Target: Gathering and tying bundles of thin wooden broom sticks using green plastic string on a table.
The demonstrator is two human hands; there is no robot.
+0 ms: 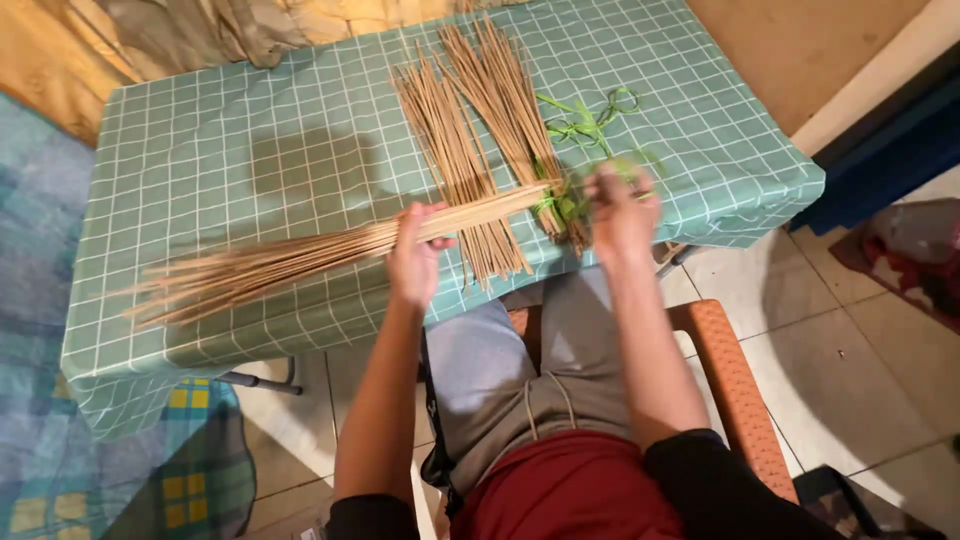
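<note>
The left hand (415, 255) gripped a stick bundle (300, 258) lying across the counter (250, 150), fingers closed round it. The right hand (620, 212) – blurred, grip unclear – worked green twine (572, 200) at the bundle's end. Likely tying – next, cinching the knot tight.

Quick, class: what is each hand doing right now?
Left hand: closed around a bundle of thin sticks.
Right hand: blurred, at the green strip; grip cannot be told.
</note>
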